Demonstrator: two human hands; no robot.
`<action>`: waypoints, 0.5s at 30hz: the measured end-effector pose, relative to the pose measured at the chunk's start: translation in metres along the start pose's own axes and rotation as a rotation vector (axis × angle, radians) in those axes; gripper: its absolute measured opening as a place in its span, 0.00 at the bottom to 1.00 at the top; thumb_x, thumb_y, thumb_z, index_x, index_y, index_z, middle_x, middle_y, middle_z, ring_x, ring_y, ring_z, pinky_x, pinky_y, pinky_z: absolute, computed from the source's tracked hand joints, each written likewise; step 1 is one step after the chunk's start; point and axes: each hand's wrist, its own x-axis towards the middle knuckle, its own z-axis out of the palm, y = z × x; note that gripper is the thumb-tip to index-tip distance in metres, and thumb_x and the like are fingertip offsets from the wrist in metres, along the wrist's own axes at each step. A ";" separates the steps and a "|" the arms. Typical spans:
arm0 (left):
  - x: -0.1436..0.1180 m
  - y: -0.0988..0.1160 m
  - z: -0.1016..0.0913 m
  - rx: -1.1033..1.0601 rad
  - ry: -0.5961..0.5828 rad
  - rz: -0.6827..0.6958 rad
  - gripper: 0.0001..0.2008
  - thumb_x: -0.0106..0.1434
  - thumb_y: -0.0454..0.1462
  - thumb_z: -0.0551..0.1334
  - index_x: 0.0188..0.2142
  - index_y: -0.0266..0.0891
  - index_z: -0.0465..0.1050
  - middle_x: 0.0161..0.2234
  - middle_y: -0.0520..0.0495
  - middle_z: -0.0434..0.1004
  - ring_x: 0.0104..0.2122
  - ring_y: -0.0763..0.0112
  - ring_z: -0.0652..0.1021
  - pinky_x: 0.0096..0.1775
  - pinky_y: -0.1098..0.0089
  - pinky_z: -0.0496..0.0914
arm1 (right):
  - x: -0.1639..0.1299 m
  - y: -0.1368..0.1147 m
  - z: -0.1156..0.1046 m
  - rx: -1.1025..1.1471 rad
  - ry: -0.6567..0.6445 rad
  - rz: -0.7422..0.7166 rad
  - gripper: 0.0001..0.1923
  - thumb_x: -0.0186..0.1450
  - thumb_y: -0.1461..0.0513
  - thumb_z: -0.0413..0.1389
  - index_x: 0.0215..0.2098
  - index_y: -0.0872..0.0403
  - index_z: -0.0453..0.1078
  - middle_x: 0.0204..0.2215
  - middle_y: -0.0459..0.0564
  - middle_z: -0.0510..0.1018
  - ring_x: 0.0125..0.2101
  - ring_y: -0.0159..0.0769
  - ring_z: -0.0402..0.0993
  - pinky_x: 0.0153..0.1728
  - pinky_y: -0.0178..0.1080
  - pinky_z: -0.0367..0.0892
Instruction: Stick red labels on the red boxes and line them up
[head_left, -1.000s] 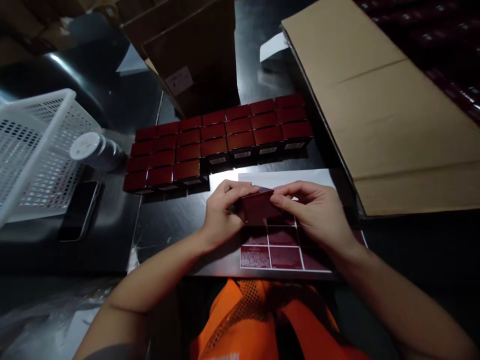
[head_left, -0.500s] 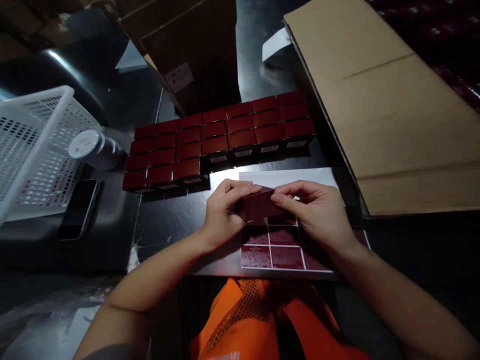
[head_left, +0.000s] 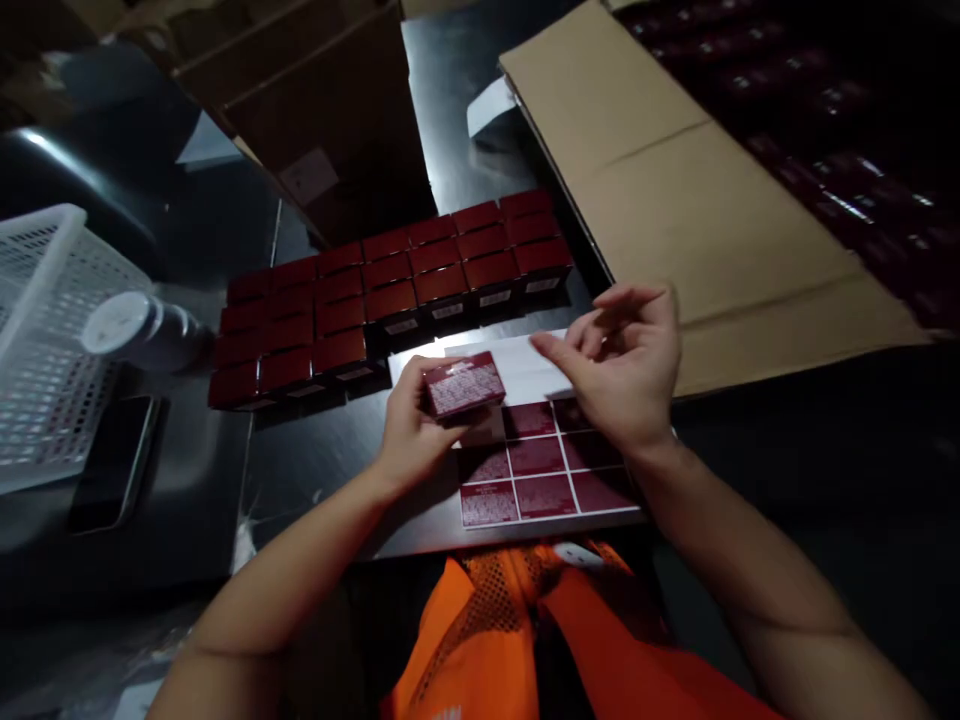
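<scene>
My left hand [head_left: 411,432] is closed around a small dark red box [head_left: 466,384], whose side with fine pale print faces up toward me. To its right, my right hand [head_left: 631,372] is raised over a sticker sheet [head_left: 535,456], thumb apart from the loosely curled fingers and nothing visible between them. Dark red printed labels cover the near part of that sheet in a grid, while its far part is bare white. Beyond my hands, rows of closed red boxes [head_left: 390,270] stand packed together, several with barcodes on their near sides.
At the left are a white plastic basket [head_left: 45,290], a white-lidded jar [head_left: 139,330] lying tilted, and a phone [head_left: 114,465]. A brown carton [head_left: 330,120] stands behind the rows. On the right, a cardboard flap [head_left: 645,170] borders more dark red packs [head_left: 825,150].
My right hand has let go of the box and moved up and right. The left hand has turned the box so its printed side shows. The view has shifted right.
</scene>
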 end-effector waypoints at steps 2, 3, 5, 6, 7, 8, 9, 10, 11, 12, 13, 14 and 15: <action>-0.002 0.001 0.005 -0.243 -0.018 -0.200 0.28 0.47 0.43 0.77 0.46 0.46 0.70 0.40 0.50 0.80 0.37 0.67 0.80 0.40 0.65 0.76 | 0.008 -0.013 -0.003 0.143 0.105 -0.181 0.22 0.58 0.61 0.70 0.38 0.46 0.60 0.22 0.35 0.62 0.22 0.31 0.67 0.31 0.38 0.72; -0.004 0.001 0.008 -0.338 -0.029 -0.282 0.28 0.48 0.44 0.76 0.46 0.47 0.69 0.40 0.50 0.80 0.37 0.67 0.80 0.40 0.64 0.76 | 0.010 -0.021 -0.006 0.202 0.136 -0.265 0.20 0.59 0.63 0.69 0.38 0.46 0.61 0.23 0.36 0.63 0.23 0.31 0.68 0.32 0.38 0.73; -0.006 0.002 0.015 -0.480 -0.045 -0.383 0.29 0.49 0.44 0.76 0.48 0.47 0.69 0.42 0.50 0.80 0.39 0.66 0.81 0.41 0.65 0.76 | 0.011 -0.039 -0.017 0.214 0.113 -0.408 0.17 0.60 0.67 0.67 0.39 0.47 0.65 0.26 0.39 0.68 0.26 0.32 0.70 0.34 0.38 0.73; -0.007 0.002 0.018 -0.533 -0.065 -0.420 0.30 0.49 0.43 0.76 0.49 0.45 0.69 0.42 0.49 0.80 0.40 0.65 0.81 0.41 0.66 0.76 | 0.009 -0.046 -0.025 0.147 0.047 -0.465 0.15 0.61 0.68 0.66 0.40 0.48 0.67 0.29 0.40 0.71 0.28 0.32 0.72 0.35 0.37 0.73; -0.006 0.002 0.021 -0.583 -0.072 -0.446 0.30 0.50 0.44 0.76 0.50 0.45 0.69 0.43 0.48 0.81 0.41 0.64 0.81 0.41 0.67 0.76 | 0.006 -0.051 -0.034 0.038 -0.054 -0.510 0.13 0.62 0.68 0.66 0.40 0.48 0.70 0.31 0.42 0.74 0.31 0.33 0.73 0.37 0.37 0.73; -0.005 0.002 0.024 -0.627 -0.084 -0.450 0.30 0.50 0.44 0.76 0.51 0.44 0.69 0.43 0.47 0.81 0.41 0.64 0.81 0.41 0.68 0.75 | 0.003 -0.052 -0.044 -0.092 -0.182 -0.533 0.12 0.63 0.67 0.65 0.41 0.49 0.72 0.33 0.44 0.76 0.34 0.35 0.75 0.38 0.38 0.73; -0.004 0.001 0.026 -0.663 -0.095 -0.448 0.31 0.50 0.44 0.76 0.51 0.43 0.70 0.43 0.46 0.81 0.40 0.64 0.81 0.41 0.68 0.75 | -0.001 -0.049 -0.053 -0.216 -0.331 -0.537 0.11 0.64 0.66 0.65 0.43 0.49 0.73 0.35 0.45 0.78 0.35 0.36 0.76 0.39 0.38 0.74; -0.003 0.000 0.028 -0.697 -0.099 -0.441 0.31 0.50 0.45 0.76 0.51 0.42 0.70 0.43 0.44 0.81 0.40 0.63 0.81 0.41 0.68 0.75 | -0.005 -0.043 -0.061 -0.317 -0.461 -0.514 0.12 0.64 0.65 0.64 0.45 0.49 0.74 0.36 0.47 0.79 0.37 0.37 0.78 0.39 0.39 0.75; -0.002 -0.001 0.029 -0.725 -0.106 -0.432 0.32 0.49 0.45 0.77 0.51 0.42 0.70 0.43 0.43 0.82 0.39 0.63 0.81 0.41 0.68 0.75 | -0.009 -0.034 -0.068 -0.403 -0.565 -0.463 0.12 0.65 0.65 0.63 0.47 0.49 0.75 0.38 0.48 0.79 0.38 0.38 0.79 0.40 0.39 0.76; -0.002 -0.002 0.029 -0.743 -0.113 -0.426 0.32 0.49 0.45 0.77 0.51 0.41 0.70 0.43 0.42 0.82 0.39 0.62 0.82 0.41 0.67 0.75 | -0.013 -0.022 -0.073 -0.474 -0.636 -0.409 0.13 0.66 0.65 0.63 0.48 0.49 0.76 0.40 0.49 0.80 0.39 0.40 0.80 0.41 0.41 0.77; -0.002 -0.002 0.030 -0.756 -0.119 -0.419 0.33 0.49 0.46 0.77 0.52 0.41 0.71 0.44 0.41 0.81 0.40 0.62 0.82 0.41 0.67 0.75 | -0.018 -0.009 -0.077 -0.529 -0.671 -0.371 0.14 0.65 0.64 0.63 0.50 0.50 0.76 0.43 0.52 0.80 0.42 0.43 0.80 0.43 0.44 0.78; -0.002 -0.003 0.030 -0.762 -0.126 -0.413 0.32 0.49 0.46 0.77 0.52 0.41 0.71 0.45 0.41 0.81 0.41 0.61 0.82 0.42 0.66 0.75 | -0.022 0.004 -0.079 -0.564 -0.669 -0.366 0.16 0.65 0.64 0.64 0.52 0.51 0.76 0.47 0.55 0.80 0.47 0.48 0.79 0.47 0.49 0.78; -0.003 -0.004 0.029 -0.758 -0.126 -0.407 0.32 0.50 0.46 0.76 0.52 0.41 0.71 0.46 0.40 0.81 0.41 0.61 0.82 0.43 0.66 0.75 | -0.026 0.015 -0.081 -0.587 -0.669 -0.367 0.18 0.64 0.63 0.64 0.53 0.51 0.76 0.50 0.58 0.79 0.51 0.52 0.77 0.50 0.53 0.76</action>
